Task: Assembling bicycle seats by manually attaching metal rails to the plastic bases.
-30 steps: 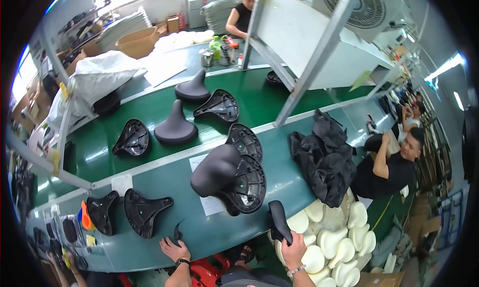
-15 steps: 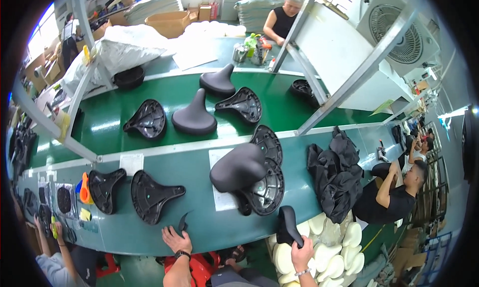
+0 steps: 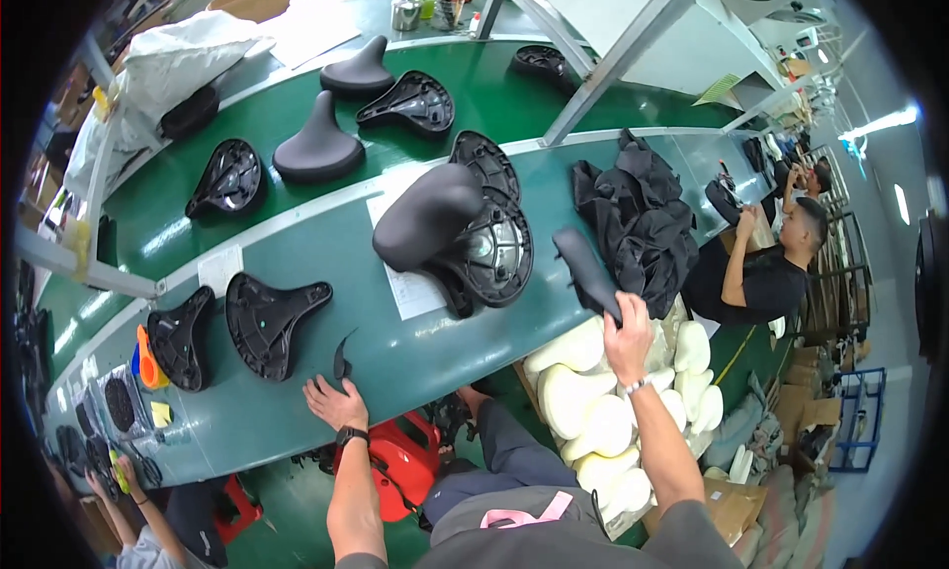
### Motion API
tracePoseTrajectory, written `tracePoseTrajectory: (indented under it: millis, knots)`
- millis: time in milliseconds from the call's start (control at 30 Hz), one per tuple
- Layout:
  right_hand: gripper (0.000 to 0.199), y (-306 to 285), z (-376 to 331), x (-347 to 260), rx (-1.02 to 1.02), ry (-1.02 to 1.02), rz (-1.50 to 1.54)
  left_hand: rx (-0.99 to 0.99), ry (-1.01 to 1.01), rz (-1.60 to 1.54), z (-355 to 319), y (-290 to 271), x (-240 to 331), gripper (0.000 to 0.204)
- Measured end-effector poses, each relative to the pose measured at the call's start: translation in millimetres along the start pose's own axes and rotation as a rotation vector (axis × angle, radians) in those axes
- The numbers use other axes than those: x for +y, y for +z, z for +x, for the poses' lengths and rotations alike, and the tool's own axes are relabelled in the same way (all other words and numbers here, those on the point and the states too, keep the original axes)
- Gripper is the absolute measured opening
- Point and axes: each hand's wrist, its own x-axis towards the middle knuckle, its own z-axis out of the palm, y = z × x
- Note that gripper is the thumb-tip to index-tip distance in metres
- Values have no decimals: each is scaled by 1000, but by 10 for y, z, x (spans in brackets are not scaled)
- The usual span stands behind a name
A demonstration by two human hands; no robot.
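Observation:
My right hand [image 3: 630,342] grips a black bicycle saddle [image 3: 585,267] by its narrow end, holding it over the front edge of the bench beside a heap of black fabric [image 3: 641,208]. With fingers spread, my left hand [image 3: 336,403] rests on the green bench top [image 3: 415,356]. A thin black strip [image 3: 342,357] lies at its fingertips. Farther left are two black saddle shells [image 3: 269,322] with their ribbed insides up. Mid-bench, a padded saddle [image 3: 427,218] leans on two more shells [image 3: 499,251], over a paper sheet [image 3: 420,294].
Cream foam pads [image 3: 583,401] fill a box below the bench at right. Saddles [image 3: 318,144] and shells [image 3: 225,176] sit on the green conveyor behind. Metal posts [image 3: 633,55] rise there. A co-worker [image 3: 766,262] sits at right, another person's hands [image 3: 119,475] work at far left. A red stool [image 3: 405,465] stands below.
My right hand has lifted the saddle up and away from me, toward the fabric heap. My left hand stays on the bench near the strip. The whole view has shifted and tilted.

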Motion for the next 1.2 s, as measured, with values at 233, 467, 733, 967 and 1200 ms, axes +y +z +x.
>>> tracePoseTrajectory:
  millis: [233, 467, 733, 967, 1200]
  knots:
    - [46, 878, 1657, 94, 185, -123, 28, -153, 275, -408, 501, -228, 782, 40]
    - [44, 2146, 3429, -282, 145, -198, 130, -12, 38, -109, 2170, 618, 1483, 37]
    - [38, 3426, 5140, -501, 209, 95, 292, -131, 149, 101, 2172, 1080, 1539, 33]
    - [38, 4162, 6051, -580, 154, 138, 121, -217, 130, 60, 2076, 1171, 1515, 38]
    - [38, 4361, 6768, -789, 157, 21, 74, -227, 122, -3, 2147, 1098, 1487, 37]
